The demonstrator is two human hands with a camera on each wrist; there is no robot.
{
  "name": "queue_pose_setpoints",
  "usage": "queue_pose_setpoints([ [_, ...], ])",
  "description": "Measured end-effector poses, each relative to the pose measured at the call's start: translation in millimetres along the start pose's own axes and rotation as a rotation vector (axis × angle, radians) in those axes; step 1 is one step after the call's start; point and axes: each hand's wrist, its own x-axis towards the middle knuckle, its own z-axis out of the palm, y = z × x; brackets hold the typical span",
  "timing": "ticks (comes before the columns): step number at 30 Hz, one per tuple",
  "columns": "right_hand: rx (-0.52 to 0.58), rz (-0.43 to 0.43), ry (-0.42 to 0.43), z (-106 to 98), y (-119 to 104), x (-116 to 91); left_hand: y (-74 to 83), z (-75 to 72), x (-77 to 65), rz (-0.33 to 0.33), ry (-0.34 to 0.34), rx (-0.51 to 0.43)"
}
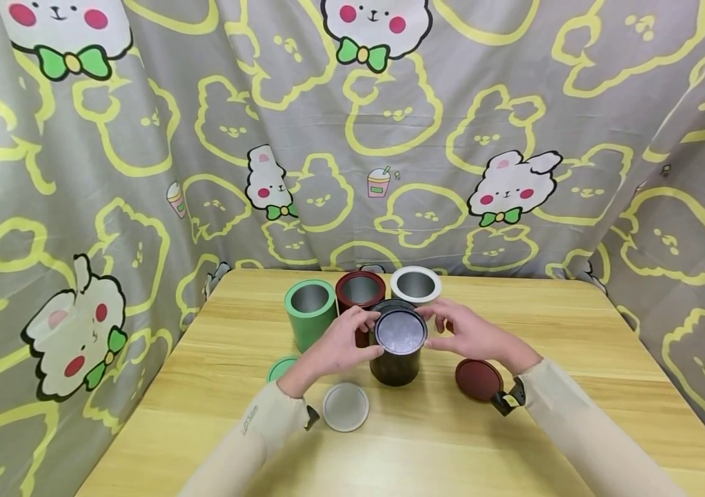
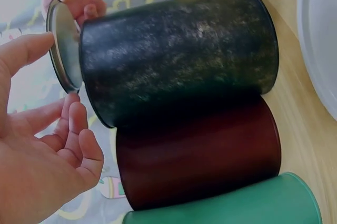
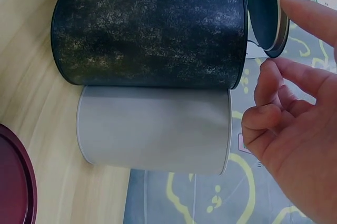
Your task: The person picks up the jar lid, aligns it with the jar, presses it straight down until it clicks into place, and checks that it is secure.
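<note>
Both hands hold a round black lid (image 1: 401, 333) by its edge, just above the mouth of a black can (image 1: 396, 373) standing on the table. My left hand (image 1: 341, 343) pinches the lid's left side between thumb and fingers. On the opposite side, my right hand (image 1: 467, 333) pinches it the same way. In the left wrist view the lid (image 2: 66, 48) is tilted, with a gap between it and the mottled can (image 2: 179, 50). The right wrist view shows the lid (image 3: 267, 11) beyond the can's rim, its metal-edged underside facing the opening.
Behind the black can stand uncovered green (image 1: 312, 331), dark red (image 2: 200, 155) and white cans (image 3: 158, 129). A white lid (image 1: 345, 407) and a partly hidden green lid (image 1: 281, 367) lie at left. The dark red lid (image 1: 479, 380) lies near the right wrist. A patterned curtain (image 1: 328, 228) surrounds the table.
</note>
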Motion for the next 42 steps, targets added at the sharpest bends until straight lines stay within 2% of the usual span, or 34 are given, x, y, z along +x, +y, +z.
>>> queue_pose_setpoints([
  [14, -0.058, 0.007, -0.017, 2.8, 6.8, 10.5, -12.9, -0.8, 8.6, -0.004, -0.015, -0.036],
  [23, -0.092, 0.101, -0.053, 1.9, 4.8, 15.2, -15.9, -1.9, 11.1, -0.056, -0.036, -0.023],
  [42, -0.076, 0.17, -0.071, 0.1, 6.1, 17.2, -14.9, -0.2, 13.8, -0.085, -0.06, -0.036],
])
